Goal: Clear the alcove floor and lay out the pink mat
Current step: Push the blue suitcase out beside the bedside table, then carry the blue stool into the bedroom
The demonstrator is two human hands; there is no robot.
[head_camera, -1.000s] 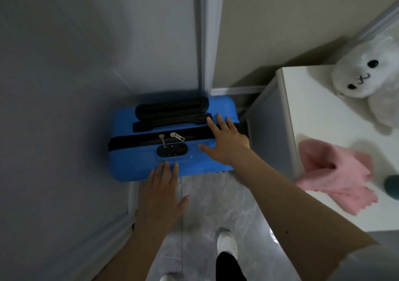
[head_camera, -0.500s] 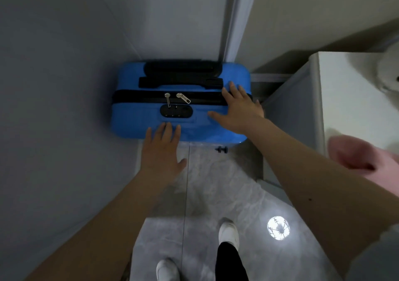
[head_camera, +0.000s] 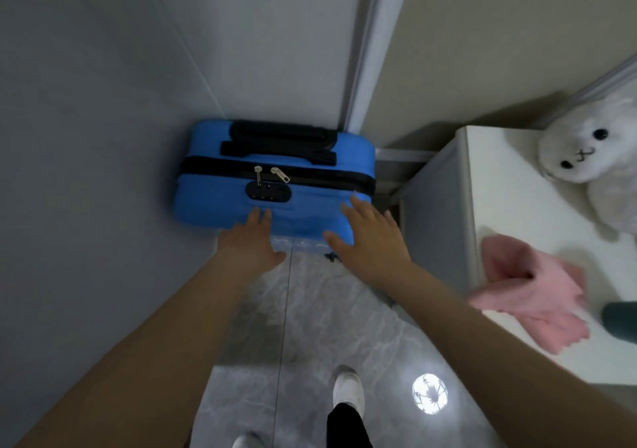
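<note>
A: Report the largest items first, taking the suitcase as the reference.

B: The grey marble floor (head_camera: 344, 327) runs from the suitcase toward the camera. The blue suitcase (head_camera: 241, 206) stands upright in the alcove corner, its back against the rear wall and its left end against the side wall. Black handles sit along its rear top edge, and a black zipper band crosses the top.

A: What stands to the right of the suitcase?

B: A white table (head_camera: 517, 223), just beside its right end. On it lie a white plush toy (head_camera: 593, 151) at the far side and the pink mat (head_camera: 531, 296), crumpled at the near edge, well apart from the suitcase.

A: State of each hand?

B: Left hand (head_camera: 250, 241): fingers straight and together, tips on the suitcase's near top edge below the lock, gripping nothing. Right hand (head_camera: 368, 237): fingers extended and slightly spread at the near right corner; whether it touches the shell cannot be told.

A: Smaller items?

B: A black combination lock (head_camera: 268, 192) at the centre of the top, with two silver zipper pulls (head_camera: 272, 174) just behind it. White shoes (head_camera: 349, 387) are on the floor, near the camera.
</note>
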